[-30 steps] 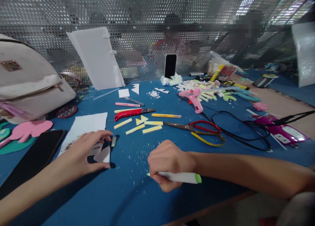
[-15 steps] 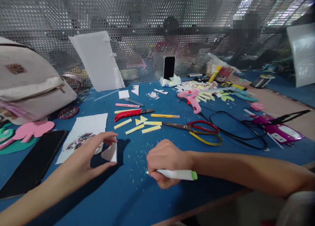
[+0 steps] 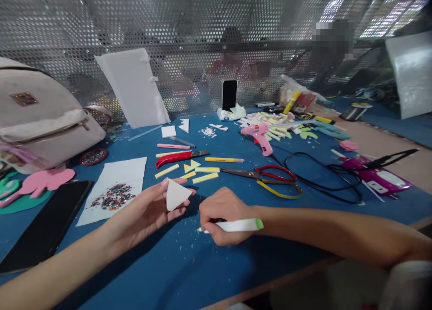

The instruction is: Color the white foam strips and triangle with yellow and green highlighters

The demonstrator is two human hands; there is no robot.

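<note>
My left hand (image 3: pixel 151 208) is closed on a small white triangular piece (image 3: pixel 177 195), possibly foam, whose broad face is turned up between thumb and fingers. Close beside it, my right hand (image 3: pixel 224 215) grips a white marker (image 3: pixel 238 225) with a green end; its green tip points left toward the piece, apart from it. Green specks lie on the blue table (image 3: pixel 189 265) below both hands. Just beyond them are yellow strips (image 3: pixel 205 178), small yellow triangles (image 3: pixel 191 165), a red-handled utility knife (image 3: pixel 178 158) and scissors (image 3: pixel 263 175) with red and yellow handles.
Left are a paper sheet (image 3: pixel 135 175) with loose beads or sequins, a dark phone (image 3: pixel 50 224) and a backpack (image 3: pixel 43 121). Right are a pink glue gun (image 3: pixel 259 137), black cable (image 3: pixel 313 186) and purple packet (image 3: pixel 381 177). A standing phone (image 3: pixel 230 94) faces me by the perforated screen (image 3: pixel 189 40).
My left hand has turned and moved right, bringing the white triangular piece face up and nearer the marker. My right hand has shifted slightly up, still holding the marker.
</note>
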